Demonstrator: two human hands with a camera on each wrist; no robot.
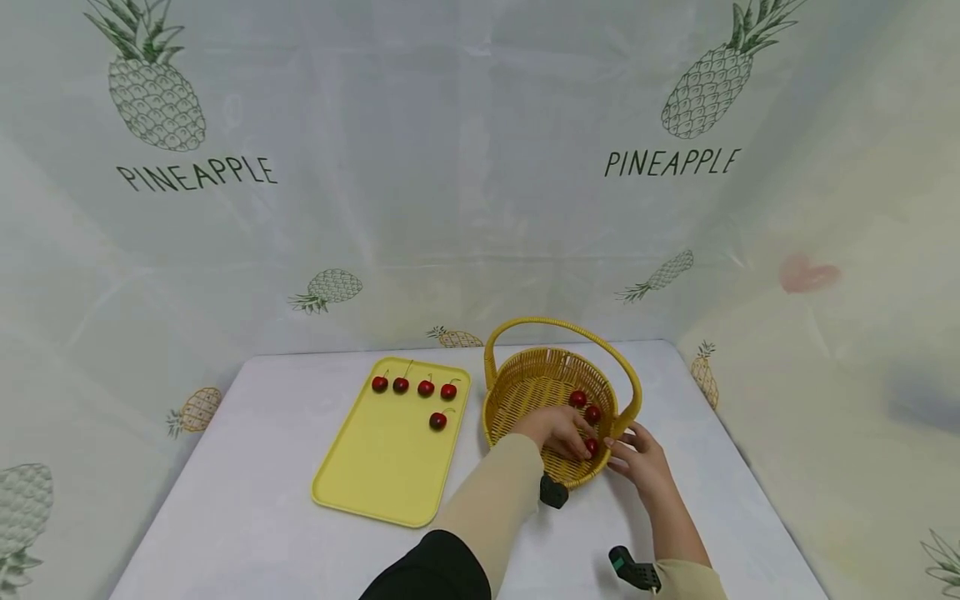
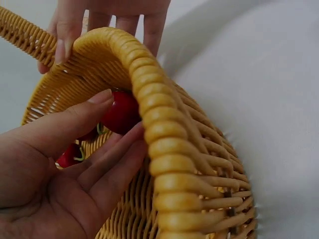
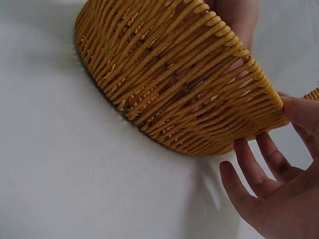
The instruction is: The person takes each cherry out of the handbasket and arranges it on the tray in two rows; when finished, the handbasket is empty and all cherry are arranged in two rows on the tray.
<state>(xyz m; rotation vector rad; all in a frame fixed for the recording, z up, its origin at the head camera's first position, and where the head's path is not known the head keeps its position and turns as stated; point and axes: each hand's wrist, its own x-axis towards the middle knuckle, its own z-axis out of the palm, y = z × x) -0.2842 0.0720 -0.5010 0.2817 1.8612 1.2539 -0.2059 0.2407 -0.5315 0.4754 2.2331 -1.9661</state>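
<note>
My left hand [image 1: 553,428] reaches inside a yellow woven basket [image 1: 525,392] with an arched handle. In the left wrist view, its thumb and fingers pinch a red cherry [image 2: 121,113] near the basket wall. Two more cherries lie deeper in the basket, one of them a dark red cherry [image 1: 577,399] by the far right wall. My right hand [image 1: 645,461] holds the basket's right side close to the foot of the handle. Its thumb rests on the rim and the other fingers are against the outside, as the right wrist view shows.
A yellow tray [image 1: 375,467] lies left of the basket on the white table [image 1: 247,500]. Along its far edge is a row of several cherries, with a single cherry [image 1: 438,421] in front of the row. A pineapple-print curtain [image 1: 450,208] surrounds the table.
</note>
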